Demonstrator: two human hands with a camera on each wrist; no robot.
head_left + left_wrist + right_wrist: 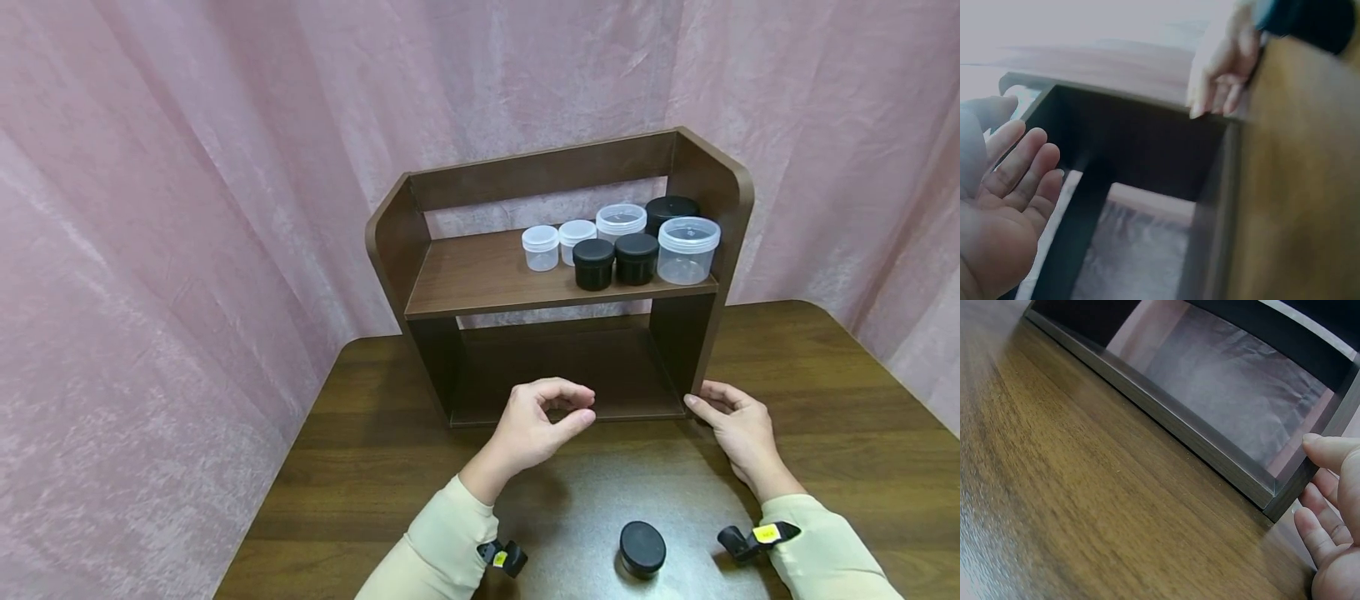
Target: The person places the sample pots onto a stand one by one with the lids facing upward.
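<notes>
A brown wooden two-tier shelf (480, 275) stands on the table. My right hand (738, 433) is at the lower front corner of its right side panel. The thumb (1325, 450) lies on the panel's inner side and the fingers are round its outer side, gripping it in the right wrist view. My left hand (536, 421) hovers before the lower tier, fingers loosely curved and holding nothing. On the upper tier, toward the right, stand small clear jars (542, 252), a large clear jar (686, 260) and black jars (594, 268).
A black-lidded jar (642, 546) stands on the table (337, 483) near the front, between my forearms. Pink curtains (262, 167) hang behind the table. Dark wrist cameras (502, 557) are strapped over both sleeves.
</notes>
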